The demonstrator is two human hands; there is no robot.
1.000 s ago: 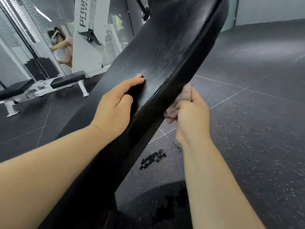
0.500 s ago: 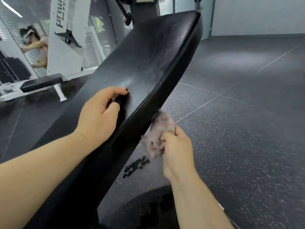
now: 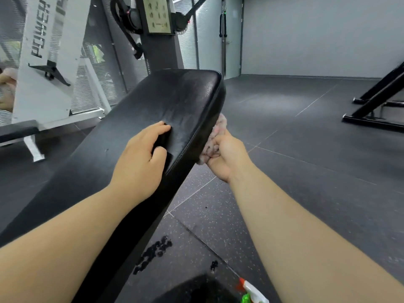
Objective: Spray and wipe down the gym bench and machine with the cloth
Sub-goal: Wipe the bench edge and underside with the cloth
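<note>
A black padded gym bench (image 3: 170, 101) slopes up from the lower left to the middle of the view. My left hand (image 3: 142, 158) rests on its top near the right edge, fingers loosely bent. My right hand (image 3: 227, 156) grips a bunched pinkish cloth (image 3: 215, 136) and presses it against the bench's right side edge, below the rounded top end. A spray bottle (image 3: 251, 291) with a white head, red tip and green body lies on the floor at the bottom edge, beside my right forearm.
A dark cable machine column (image 3: 159, 36) stands behind the bench. A white rack (image 3: 50, 62) and a second bench (image 3: 17, 130) sit at the left. A black frame (image 3: 376, 103) is on the floor at the right. Wet dark spots (image 3: 153, 252) mark the rubber floor.
My right hand has slid the cloth up along the bench's side edge toward its top end. The view has tilted so the bench's end and the spray bottle now show. My left hand stays on the pad.
</note>
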